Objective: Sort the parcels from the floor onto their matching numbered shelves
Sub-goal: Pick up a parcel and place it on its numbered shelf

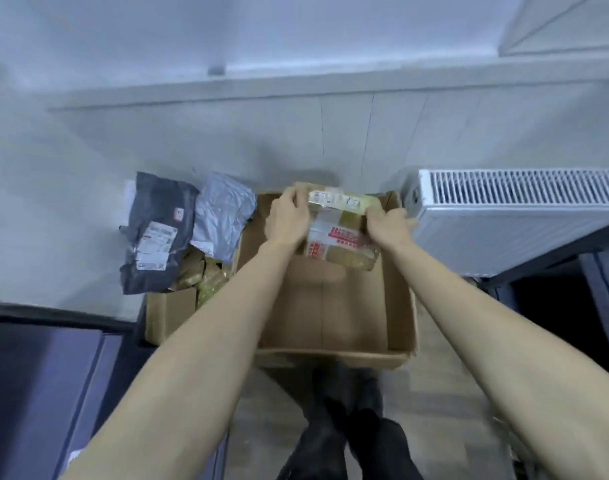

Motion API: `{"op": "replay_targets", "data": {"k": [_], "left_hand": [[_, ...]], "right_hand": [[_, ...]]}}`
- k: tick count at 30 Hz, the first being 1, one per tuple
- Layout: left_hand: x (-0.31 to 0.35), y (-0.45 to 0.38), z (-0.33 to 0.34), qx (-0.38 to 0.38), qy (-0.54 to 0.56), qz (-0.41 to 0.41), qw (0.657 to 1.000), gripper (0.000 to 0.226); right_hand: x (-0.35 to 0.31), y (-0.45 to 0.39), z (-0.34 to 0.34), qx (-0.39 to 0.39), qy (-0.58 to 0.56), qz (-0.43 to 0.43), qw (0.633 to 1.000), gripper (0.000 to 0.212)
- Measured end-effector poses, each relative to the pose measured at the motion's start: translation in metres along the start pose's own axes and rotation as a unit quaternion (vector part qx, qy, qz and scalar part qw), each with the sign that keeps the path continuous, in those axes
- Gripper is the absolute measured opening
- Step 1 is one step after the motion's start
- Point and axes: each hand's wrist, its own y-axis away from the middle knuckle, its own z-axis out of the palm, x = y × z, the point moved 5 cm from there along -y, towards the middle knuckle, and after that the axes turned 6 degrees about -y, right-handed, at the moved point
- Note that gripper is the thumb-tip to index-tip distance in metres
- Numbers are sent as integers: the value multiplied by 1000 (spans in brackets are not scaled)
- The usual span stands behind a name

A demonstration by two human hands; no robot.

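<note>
A brown taped parcel (341, 226) with white and red labels sits at the far end of a large open cardboard box (396, 306) on the floor. My left hand (287, 218) grips its left side and my right hand (388, 221) grips its right side. To the left, a dark grey mailer bag (157, 233) with a white label and a light grey mailer bag (221, 216) lie on top of a smaller cardboard box (169, 311) that holds yellowish wrapped parcels (206, 275).
A white radiator (518, 216) stands against the wall to the right of the big box. Dark shelf units flank the scene at the lower left (43, 382) and the right (573, 306). My dark trouser legs (344, 427) show below the box.
</note>
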Motion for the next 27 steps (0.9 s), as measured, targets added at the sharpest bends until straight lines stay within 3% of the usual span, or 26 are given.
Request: {"op": "replay_targets", "data": {"k": [5,8,15,17,22,27], "left_hand": [[83,14,-91,98,61,80,990,16],[116,28,-128,152,101,102,978,14],[166,52,-187,194,237,220,926,53],[172,56,-199,201,259,231,916,56],[186,64,-227,220,291,249,897,62],[194,69,-244,239,180,316,900,58]], "right_hand": [[-92,44,-39,-9,-17,-74,997,56],[-121,60,-61,11,-100,-117,988,64],[-162,73,-85,-12,-279,-183,943,44],[-171,79,-80,-34,-286,-199,937,54],[-184,98,-64,-120,-319,-223,913,101],[-190,107,-55,-145,-311,-235,910,111]]}}
